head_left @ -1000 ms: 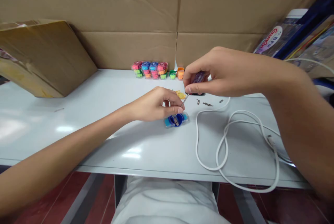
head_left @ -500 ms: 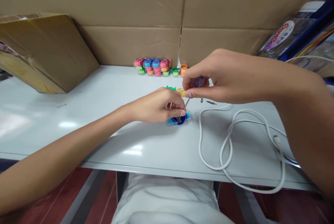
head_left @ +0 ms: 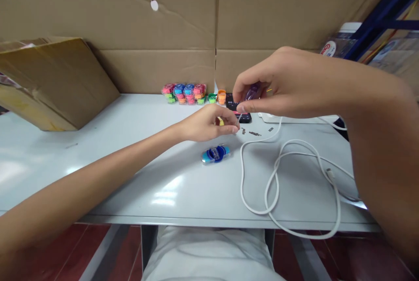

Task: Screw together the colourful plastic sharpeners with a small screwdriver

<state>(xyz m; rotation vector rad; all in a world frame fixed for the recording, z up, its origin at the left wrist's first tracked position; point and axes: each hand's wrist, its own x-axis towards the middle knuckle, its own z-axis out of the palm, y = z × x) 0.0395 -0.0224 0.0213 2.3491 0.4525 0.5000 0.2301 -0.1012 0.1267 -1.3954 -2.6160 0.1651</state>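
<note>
In my right hand is a screwdriver with a see-through purple handle, its thin metal shaft slanting down to the left. My left hand has thumb and forefinger pinched around the shaft's lower end; whatever small thing they hold there is hidden. Below it, on the table, lies a blue toy watch with a light blue strap in clear plastic, apart from both hands. Several small metal pieces are scattered right of my left fingertips. Some yellow shows behind my left fingers.
Several stacked colourful toy watches line the back, beside a green one and an orange one. A black phone lies behind the hands. The white cable loops across the right. At left stands a cardboard box.
Both hands and the screwdriver have lifted away from the blue toy watch, toward the back and slightly right. The watch now lies uncovered. The camera view has shifted a little.
</note>
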